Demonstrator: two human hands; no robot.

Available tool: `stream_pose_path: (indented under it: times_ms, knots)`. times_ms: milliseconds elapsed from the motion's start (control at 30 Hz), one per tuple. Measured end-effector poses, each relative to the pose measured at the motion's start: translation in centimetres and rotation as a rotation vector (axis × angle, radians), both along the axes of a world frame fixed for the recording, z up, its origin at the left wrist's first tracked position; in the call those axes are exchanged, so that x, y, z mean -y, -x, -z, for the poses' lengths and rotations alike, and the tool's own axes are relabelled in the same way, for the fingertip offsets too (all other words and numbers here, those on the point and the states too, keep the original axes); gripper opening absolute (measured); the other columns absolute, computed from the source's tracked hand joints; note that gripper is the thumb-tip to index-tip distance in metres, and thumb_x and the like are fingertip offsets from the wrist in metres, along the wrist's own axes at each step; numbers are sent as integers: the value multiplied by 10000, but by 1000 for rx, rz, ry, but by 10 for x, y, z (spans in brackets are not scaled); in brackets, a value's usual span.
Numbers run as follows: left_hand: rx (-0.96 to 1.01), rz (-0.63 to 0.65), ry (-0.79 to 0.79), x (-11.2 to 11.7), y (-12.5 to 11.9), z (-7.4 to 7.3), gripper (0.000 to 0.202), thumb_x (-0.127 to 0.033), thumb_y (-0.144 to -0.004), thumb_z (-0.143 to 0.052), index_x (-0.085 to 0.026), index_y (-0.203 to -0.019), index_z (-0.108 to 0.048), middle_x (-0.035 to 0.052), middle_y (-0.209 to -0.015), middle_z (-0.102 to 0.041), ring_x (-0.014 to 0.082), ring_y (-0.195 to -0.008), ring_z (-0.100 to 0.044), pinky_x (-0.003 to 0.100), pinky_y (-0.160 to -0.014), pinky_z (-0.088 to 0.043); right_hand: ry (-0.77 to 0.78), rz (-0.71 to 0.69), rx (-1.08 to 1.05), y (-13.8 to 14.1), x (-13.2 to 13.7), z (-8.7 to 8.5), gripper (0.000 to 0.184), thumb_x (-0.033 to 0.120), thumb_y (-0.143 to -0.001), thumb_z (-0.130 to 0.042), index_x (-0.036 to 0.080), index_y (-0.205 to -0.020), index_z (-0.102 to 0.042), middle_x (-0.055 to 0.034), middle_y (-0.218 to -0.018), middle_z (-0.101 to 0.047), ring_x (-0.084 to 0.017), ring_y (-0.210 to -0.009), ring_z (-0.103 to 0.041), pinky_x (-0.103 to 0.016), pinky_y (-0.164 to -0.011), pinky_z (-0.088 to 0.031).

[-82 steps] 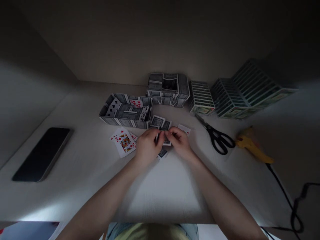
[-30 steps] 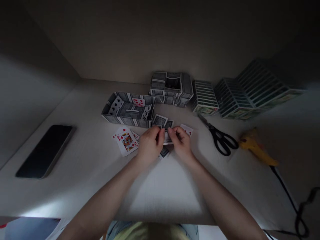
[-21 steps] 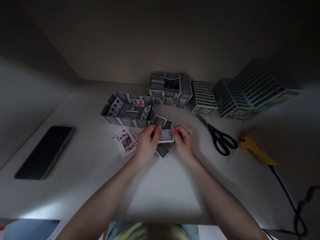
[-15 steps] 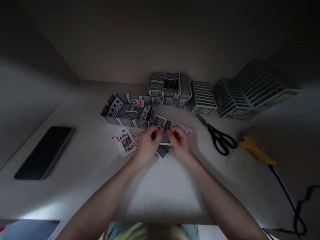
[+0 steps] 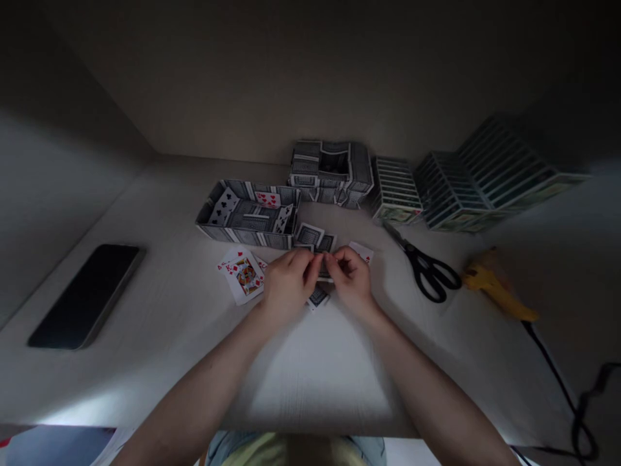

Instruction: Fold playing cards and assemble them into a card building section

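Note:
My left hand (image 5: 290,281) and my right hand (image 5: 350,276) meet at the middle of the table, fingertips pinched together on a face-down playing card (image 5: 324,269) that they almost cover. Another face-down card (image 5: 317,298) lies just below the hands. Two more face-down cards (image 5: 315,238) lie just beyond them. To the left, a fan of red face-up cards (image 5: 242,272) with a king on top rests on the table. A face-up card (image 5: 363,251) peeks out behind my right hand.
An open tray built of cards (image 5: 247,215) and a taller card-built box (image 5: 332,169) stand behind. Rows of card packs (image 5: 466,184) line the back right. Scissors (image 5: 427,265), a yellow glue gun (image 5: 495,288) with its black cord, and a dark phone (image 5: 87,294) lie around.
The held card was spread flat between my hands, then my fingertips drew together over it. The hands stayed in the same spot.

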State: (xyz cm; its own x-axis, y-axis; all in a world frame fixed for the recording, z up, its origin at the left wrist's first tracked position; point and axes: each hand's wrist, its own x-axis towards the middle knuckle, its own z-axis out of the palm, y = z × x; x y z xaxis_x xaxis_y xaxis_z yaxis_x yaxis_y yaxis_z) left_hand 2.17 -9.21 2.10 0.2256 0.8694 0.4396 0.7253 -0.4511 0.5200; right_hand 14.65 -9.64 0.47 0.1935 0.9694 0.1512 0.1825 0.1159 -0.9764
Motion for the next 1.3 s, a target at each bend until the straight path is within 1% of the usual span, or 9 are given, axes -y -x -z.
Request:
stream_pose_path:
  times_ms: [233, 467, 633, 800, 867, 967, 1067, 1167, 1300]
  knots:
    - [234, -93, 204, -8, 0, -1, 324, -363, -839, -398, -169, -589, -471, -13, -536, -464, 100, -519, -429, 221, -490, -289, 76, -33, -217, -6, -4, -3, 317, 440, -704, -584, 189, -562, -452, 41, -530, -431, -95, -503, -385, -228, -496, -312]
    - [732, -9, 507, -6, -9, 5, 305, -412, -813, -409, -172, -629, -448, -33, -545, -408, 86, -495, -391, 202, -449, -312, 205, -152, -438, -8, -2, -1, 328, 476, -663, -609, 203, -602, -437, 42, -548, -462, -109, -500, -429, -240, -488, -354]
    - [839, -2, 589, -5, -12, 3, 316, -432, -791, -434, -157, -643, -485, -19, -558, -457, 84, -492, -416, 196, -441, -339, 138, -192, -477, -10, -2, -1, 297, 429, -662, -634, 194, -597, -465, 42, -554, -457, -95, -497, -411, -226, -487, -328]
    - [715, -34, 489, -6, -7, 0, 347, -435, -785, -461, -152, -583, -470, -38, -505, -430, 74, -467, -399, 180, -421, -312, 117, -178, -382, -13, -3, -2, 324, 439, -685, -613, 190, -579, -436, 55, -529, -411, -80, -476, -362, -207, -457, -283]
    - [645, -47, 415, -7, -5, -1, 344, -428, -796, -455, -148, -604, -509, -26, -534, -483, 83, -509, -439, 185, -463, -341, 115, -143, -340, -12, -3, -2, 339, 444, -700, -598, 186, -568, -422, 59, -513, -393, -74, -464, -335, -203, -442, -252]
    - [660, -49, 412, -9, -2, -1, 366, -425, -836, -376, -144, -688, -558, -1, -598, -558, 95, -544, -487, 196, -506, -379, 110, -104, -315, -12, -3, -2, 338, 436, -719, -585, 183, -563, -423, 63, -493, -383, -71, -454, -316, -207, -436, -223]
    - [610, -20, 413, -10, -1, 1, 322, -418, -805, -443, -151, -641, -521, -28, -537, -489, 79, -495, -438, 183, -465, -340, 107, -90, -293, -12, -4, -1, 334, 431, -718, -585, 184, -557, -429, 64, -490, -385, -73, -455, -322, -211, -441, -232]
    - [490, -6, 325, -9, 0, 3, 305, -377, -790, -477, -159, -578, -449, -52, -500, -390, 65, -471, -369, 177, -455, -295, 98, -102, -260, -12, -5, 0, 322, 418, -711, -595, 182, -553, -443, 61, -494, -397, -76, -469, -346, -212, -457, -259]
    - [356, -19, 211, -6, 1, 1, 303, -331, -819, -427, -162, -568, -422, -42, -513, -398, 72, -489, -378, 189, -477, -294, 91, -109, -234, -11, -5, -1, 283, 403, -705, -606, 178, -578, -489, 54, -512, -432, -81, -487, -387, -214, -475, -292]
